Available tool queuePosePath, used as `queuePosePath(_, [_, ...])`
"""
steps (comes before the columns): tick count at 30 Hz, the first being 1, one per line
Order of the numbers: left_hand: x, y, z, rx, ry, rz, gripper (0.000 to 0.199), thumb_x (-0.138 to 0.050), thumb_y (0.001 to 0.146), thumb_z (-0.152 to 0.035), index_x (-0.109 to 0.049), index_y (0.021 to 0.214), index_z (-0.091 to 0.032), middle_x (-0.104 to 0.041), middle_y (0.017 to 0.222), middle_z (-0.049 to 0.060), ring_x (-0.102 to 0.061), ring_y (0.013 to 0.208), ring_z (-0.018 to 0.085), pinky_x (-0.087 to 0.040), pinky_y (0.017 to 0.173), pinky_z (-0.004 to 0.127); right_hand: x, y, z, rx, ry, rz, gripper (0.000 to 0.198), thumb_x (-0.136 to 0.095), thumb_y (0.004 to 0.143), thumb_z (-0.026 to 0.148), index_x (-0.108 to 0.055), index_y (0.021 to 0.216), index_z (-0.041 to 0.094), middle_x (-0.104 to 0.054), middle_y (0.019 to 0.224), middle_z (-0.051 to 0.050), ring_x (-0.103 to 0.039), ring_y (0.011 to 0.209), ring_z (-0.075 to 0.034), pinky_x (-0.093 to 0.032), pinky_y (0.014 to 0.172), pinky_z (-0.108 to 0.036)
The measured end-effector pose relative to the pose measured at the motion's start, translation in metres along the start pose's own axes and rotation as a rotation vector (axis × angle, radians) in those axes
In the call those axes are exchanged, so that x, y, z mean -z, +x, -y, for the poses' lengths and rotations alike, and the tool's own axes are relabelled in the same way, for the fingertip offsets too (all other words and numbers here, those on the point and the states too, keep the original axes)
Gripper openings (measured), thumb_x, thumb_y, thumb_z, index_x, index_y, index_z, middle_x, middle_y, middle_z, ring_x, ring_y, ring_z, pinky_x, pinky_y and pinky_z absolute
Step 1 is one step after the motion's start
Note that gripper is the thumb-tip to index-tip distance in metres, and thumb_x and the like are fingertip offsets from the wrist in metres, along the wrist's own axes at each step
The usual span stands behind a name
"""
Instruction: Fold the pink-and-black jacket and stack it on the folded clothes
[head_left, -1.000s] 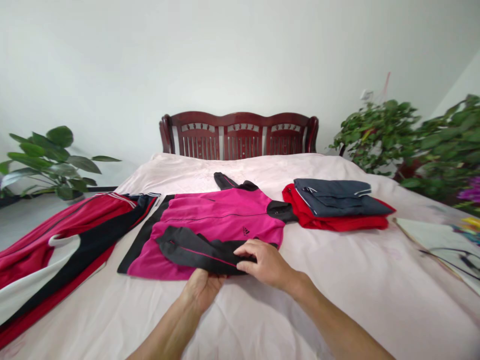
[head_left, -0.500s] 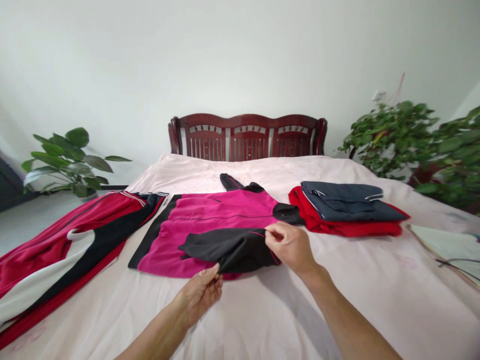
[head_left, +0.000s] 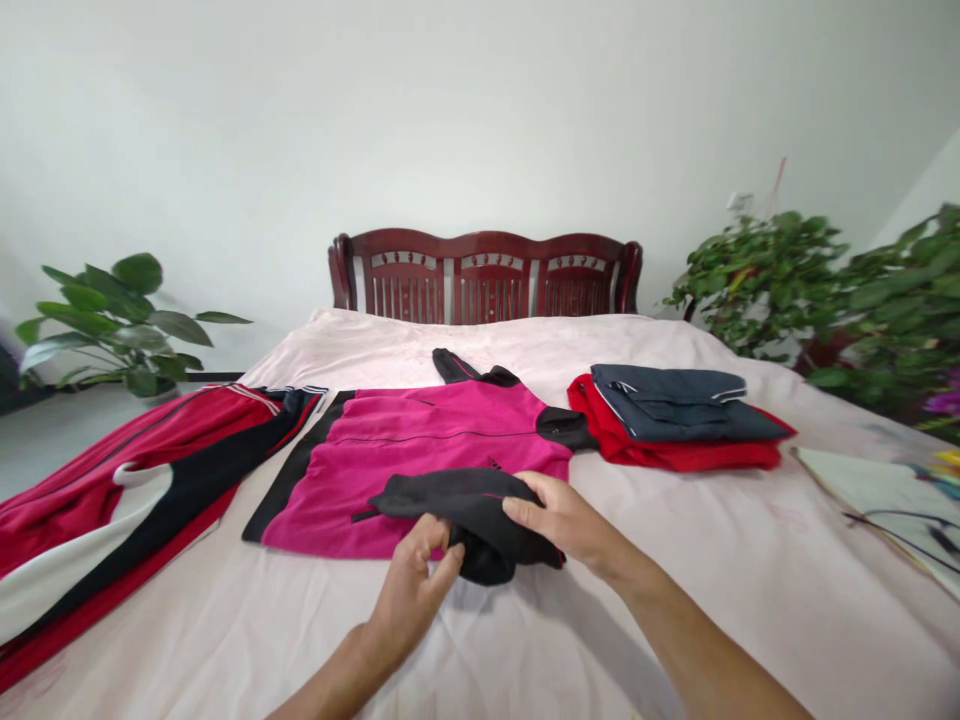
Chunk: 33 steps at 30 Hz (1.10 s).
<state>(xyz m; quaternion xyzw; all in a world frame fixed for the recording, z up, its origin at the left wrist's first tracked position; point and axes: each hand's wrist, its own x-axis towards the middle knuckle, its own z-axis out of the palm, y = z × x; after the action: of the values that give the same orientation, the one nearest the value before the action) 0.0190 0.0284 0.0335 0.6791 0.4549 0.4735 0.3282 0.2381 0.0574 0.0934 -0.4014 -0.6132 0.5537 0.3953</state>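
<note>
A magenta jacket (head_left: 420, 420) with a black hem, collar and sleeves lies front up on the bed, its collar towards the right. Its near black sleeve (head_left: 457, 495) is bunched up over the front panel. My left hand (head_left: 427, 555) pinches the lower edge of this sleeve, fingers closed on the cloth. On the sleeve's shoulder end, my right hand (head_left: 559, 520) grips the fabric between thumb and fingers. The far sleeve (head_left: 454, 365) points away towards the headboard.
Folded dark blue clothing (head_left: 671, 400) rests on folded red clothing (head_left: 690, 455) at the right. Red, white and black garments (head_left: 150, 490) lie at the left. A pale flat item (head_left: 877, 500) with a dark cord (head_left: 900, 520) is far right. Behind stands a wooden headboard (head_left: 487, 280).
The near sleeve has been drawn lower and bunched more. My left hand has shifted slightly right with its edge, and my right hand has moved down over the shoulder end. The view has turned slightly right.
</note>
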Motion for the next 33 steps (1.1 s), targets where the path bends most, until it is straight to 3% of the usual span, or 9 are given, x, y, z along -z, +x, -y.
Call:
queuePosePath(4, [-0.004, 0.003, -0.010, -0.076, -0.085, -0.043, 0.023, -0.056, 0.084, -0.029, -0.049, 0.064, -0.021, -0.059, 0.092, 0.006, -0.054, 0.090, 0.021, -0.040, 0.081, 0.029, 0.008, -0.001, 0.000, -0.002, 0.183, -0.255, 0.032, -0.075, 0.073, 0.049, -0.073, 0.083, 0.018, -0.073, 0.075, -0.001, -0.065, 0.071, -0.019, -0.047, 0.068, -0.030])
queuePosePath(8, [-0.017, -0.003, -0.005, 0.082, -0.402, 0.134, 0.033, -0.055, 0.088, -0.041, -0.044, 0.065, -0.021, -0.046, 0.068, -0.002, -0.043, 0.066, 0.013, -0.035, 0.064, 0.025, 0.025, -0.010, -0.001, 0.100, 0.422, -0.480, 0.025, -0.076, 0.070, 0.040, -0.073, 0.086, 0.022, -0.075, 0.085, -0.001, -0.067, 0.084, -0.022, -0.048, 0.080, -0.033])
queuePosePath(10, [-0.028, -0.006, -0.004, 0.197, -0.547, 0.184, 0.036, -0.057, 0.086, -0.048, -0.043, 0.067, -0.021, -0.039, 0.064, -0.005, -0.038, 0.062, 0.011, -0.033, 0.061, 0.023, 0.031, -0.015, -0.003, 0.045, 0.476, -0.442, 0.022, -0.075, 0.068, 0.035, -0.072, 0.086, 0.022, -0.075, 0.087, -0.001, -0.067, 0.087, -0.022, -0.048, 0.079, -0.032])
queuePosePath(13, [-0.043, -0.007, -0.008, 0.367, -0.624, 0.274, 0.039, -0.061, 0.081, -0.057, -0.052, 0.087, -0.020, -0.046, 0.069, -0.004, -0.042, 0.062, 0.011, -0.034, 0.060, 0.023, 0.035, -0.024, -0.007, -0.078, 0.499, -0.353, 0.021, -0.075, 0.069, 0.030, -0.069, 0.088, 0.022, -0.073, 0.085, 0.000, -0.066, 0.079, -0.018, -0.046, 0.069, -0.027])
queuePosePath(17, [-0.053, -0.006, -0.020, 0.427, -0.614, 0.436, 0.046, -0.074, 0.070, -0.053, -0.058, 0.094, -0.017, -0.052, 0.071, -0.002, -0.042, 0.058, 0.009, -0.029, 0.054, 0.022, 0.042, -0.038, -0.015, -0.105, 0.504, -0.319, 0.030, -0.075, 0.071, 0.028, -0.066, 0.099, 0.025, -0.070, 0.079, 0.002, -0.064, 0.069, -0.015, -0.043, 0.063, -0.024])
queuePosePath(21, [-0.052, -0.005, -0.035, 0.283, -0.416, 0.339, 0.028, -0.065, 0.080, -0.041, -0.054, 0.068, -0.018, -0.045, 0.060, -0.003, -0.040, 0.058, 0.011, -0.030, 0.057, 0.024, 0.053, -0.051, -0.018, -0.157, 0.375, -0.258, 0.041, -0.067, 0.078, 0.036, -0.064, 0.117, 0.025, -0.072, 0.085, -0.001, -0.066, 0.076, -0.019, -0.046, 0.067, -0.027])
queuePosePath(26, [-0.050, -0.001, -0.050, 0.021, -0.190, 0.289, 0.023, -0.051, 0.087, -0.026, -0.048, 0.065, -0.019, -0.051, 0.073, 0.000, -0.047, 0.074, 0.014, -0.037, 0.070, 0.025, 0.044, -0.056, -0.010, -0.095, -0.041, -0.137, 0.044, -0.066, 0.080, 0.047, -0.069, 0.116, 0.021, -0.071, 0.113, -0.006, -0.062, 0.109, -0.026, -0.044, 0.095, -0.038])
queuePosePath(29, [-0.048, -0.006, -0.050, 0.028, -0.278, 0.237, 0.026, -0.047, 0.091, -0.030, -0.047, 0.067, -0.019, -0.047, 0.072, -0.001, -0.043, 0.070, 0.013, -0.035, 0.066, 0.024, 0.034, -0.058, -0.006, 0.054, -0.215, -0.395, 0.026, -0.070, 0.074, 0.038, -0.075, 0.093, 0.021, -0.074, 0.097, -0.006, -0.065, 0.095, -0.025, -0.047, 0.089, -0.037])
queuePosePath(33, [-0.041, -0.015, -0.042, 0.127, -0.458, 0.084, 0.027, -0.048, 0.092, -0.038, -0.054, 0.075, -0.018, -0.046, 0.071, -0.002, -0.040, 0.067, 0.012, -0.034, 0.063, 0.024, 0.033, -0.070, -0.007, 0.311, 0.107, -0.928, 0.021, -0.068, 0.071, 0.033, -0.072, 0.088, 0.022, -0.072, 0.081, -0.003, -0.064, 0.076, -0.019, -0.048, 0.071, -0.030])
